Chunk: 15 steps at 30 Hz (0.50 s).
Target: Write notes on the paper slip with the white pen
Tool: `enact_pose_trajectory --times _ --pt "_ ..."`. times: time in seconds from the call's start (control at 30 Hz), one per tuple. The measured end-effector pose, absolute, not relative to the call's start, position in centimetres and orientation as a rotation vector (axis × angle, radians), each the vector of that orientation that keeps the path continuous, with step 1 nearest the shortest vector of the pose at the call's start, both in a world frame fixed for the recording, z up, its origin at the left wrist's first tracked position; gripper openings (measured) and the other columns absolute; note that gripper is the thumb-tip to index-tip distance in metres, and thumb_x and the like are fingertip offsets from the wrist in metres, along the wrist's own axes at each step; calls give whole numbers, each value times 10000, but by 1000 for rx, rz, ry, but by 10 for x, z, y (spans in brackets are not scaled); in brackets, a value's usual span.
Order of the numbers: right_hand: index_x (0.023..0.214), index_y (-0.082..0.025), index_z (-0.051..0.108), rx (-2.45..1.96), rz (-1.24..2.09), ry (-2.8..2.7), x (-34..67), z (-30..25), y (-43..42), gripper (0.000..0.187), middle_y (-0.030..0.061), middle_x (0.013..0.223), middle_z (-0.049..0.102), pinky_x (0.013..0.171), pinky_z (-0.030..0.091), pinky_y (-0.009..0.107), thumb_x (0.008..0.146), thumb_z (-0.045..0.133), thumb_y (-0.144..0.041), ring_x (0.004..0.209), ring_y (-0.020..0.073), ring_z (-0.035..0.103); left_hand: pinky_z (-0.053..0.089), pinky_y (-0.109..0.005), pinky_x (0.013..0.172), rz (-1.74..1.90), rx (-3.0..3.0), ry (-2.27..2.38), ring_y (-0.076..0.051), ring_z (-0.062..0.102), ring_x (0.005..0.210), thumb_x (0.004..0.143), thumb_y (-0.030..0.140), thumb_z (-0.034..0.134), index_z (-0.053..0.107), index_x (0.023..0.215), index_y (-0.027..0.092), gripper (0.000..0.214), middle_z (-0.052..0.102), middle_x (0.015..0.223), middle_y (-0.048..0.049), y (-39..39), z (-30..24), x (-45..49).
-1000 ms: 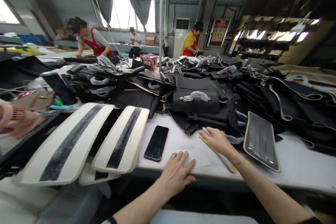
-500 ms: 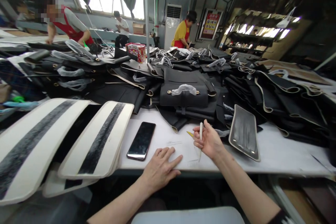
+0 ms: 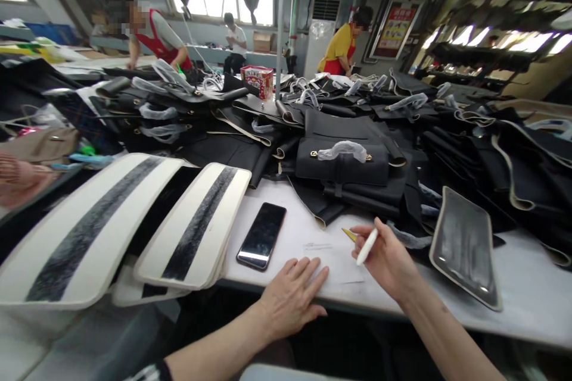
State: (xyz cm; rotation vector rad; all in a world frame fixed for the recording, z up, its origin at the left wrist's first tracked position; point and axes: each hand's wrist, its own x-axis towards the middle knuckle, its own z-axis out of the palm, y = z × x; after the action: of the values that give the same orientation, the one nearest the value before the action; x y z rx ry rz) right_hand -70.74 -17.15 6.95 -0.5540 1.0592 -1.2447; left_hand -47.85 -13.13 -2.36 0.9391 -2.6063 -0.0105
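White bench top, and we've only got a small bare patch by the near edge: phone on the left, black leather bag pile behind, dark rimmed panel on the right. Our left hand lies flat and open at the edge, fingers spread. Our right hand, just beside it, is closed around a white pen, held tilted.

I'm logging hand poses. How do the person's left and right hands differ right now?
The left hand lies flat, palm down, fingers spread on the white table; the right hand is curled. The left hand holds nothing; the right hand grips a white pen, held tilted. Both are bare and sit near the table's front edge.
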Motion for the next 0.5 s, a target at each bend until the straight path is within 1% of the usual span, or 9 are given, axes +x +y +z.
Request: enact_pose_trajectory --times 0.03,0.07,0.1,0.2,0.27,0.3,0.37,0.43,0.5 --pt "831 -129 727 -548 -1230 1070 -707 67 -170 446 -22 508 411 482 411 240 907 550 -531 483 112 360 285 -433 1087 -7 930 -2611 -298 388 1325 952 623 316 326 1471 154 700 383 1507 -133 -130 -25 -477" --pt "845 -132 722 -555 -1219 1068 -706 64 -168 431 -41 471 367 454 380 234 893 577 -535 449 104 308 271 -427 1098 -5 923 -2616 -299 373 1342 954 628 296 325 1469 132 716 361 1523 -138 -130 -26 -476" --pt "858 -144 714 -566 -1216 1058 -705 62 -167 391 -42 471 382 453 378 233 871 621 -523 445 102 307 262 -421 1104 -6 919 -2620 -301 361 1355 953 634 283 325 1466 118 729 343 1535 -142 -129 -27 -477" --pt "802 -202 662 -605 -1279 1034 -699 55 -166 221 -16 595 533 534 452 249 772 782 -385 534 121 440 262 -410 1106 -9 931 -2600 -309 366 1360 937 672 259 327 1463 102 779 331 1540 -152 -128 -26 -485" --pt "723 -211 612 -646 -1309 1028 -694 51 -167 226 -34 594 526 559 465 235 735 824 -289 543 109 448 275 -407 1099 -5 933 -2576 -315 382 1350 925 692 253 335 1457 89 808 344 1531 -165 -129 -25 -493" --pt "720 -211 611 -675 -1314 1028 -692 48 -167 220 -43 576 510 554 461 224 736 822 -269 530 100 438 281 -408 1097 -4 929 -2568 -320 391 1343 920 700 253 340 1453 82 820 352 1524 -174 -130 -24 -497" --pt "805 -204 660 -740 -1293 1043 -688 41 -168 178 -24 614 557 569 475 223 760 801 -304 567 110 486 291 -412 1093 -17 904 -2577 -326 398 1334 916 704 256 341 1449 69 833 370 1508 -190 -133 -21 -499" --pt "933 -185 694 -806 -1280 1087 -686 32 -168 270 31 747 651 652 525 266 779 772 -393 699 161 588 309 -411 1084 -39 849 -2614 -324 406 1322 921 691 275 337 1446 53 830 391 1489 -199 -138 -17 -496" --pt "989 -182 693 -956 -1267 1177 -684 22 -167 352 72 877 693 760 545 334 799 726 -477 814 214 636 329 -399 1075 -77 790 -2655 -313 413 1307 925 667 326 333 1442 40 812 399 1481 -200 -143 -12 -491"
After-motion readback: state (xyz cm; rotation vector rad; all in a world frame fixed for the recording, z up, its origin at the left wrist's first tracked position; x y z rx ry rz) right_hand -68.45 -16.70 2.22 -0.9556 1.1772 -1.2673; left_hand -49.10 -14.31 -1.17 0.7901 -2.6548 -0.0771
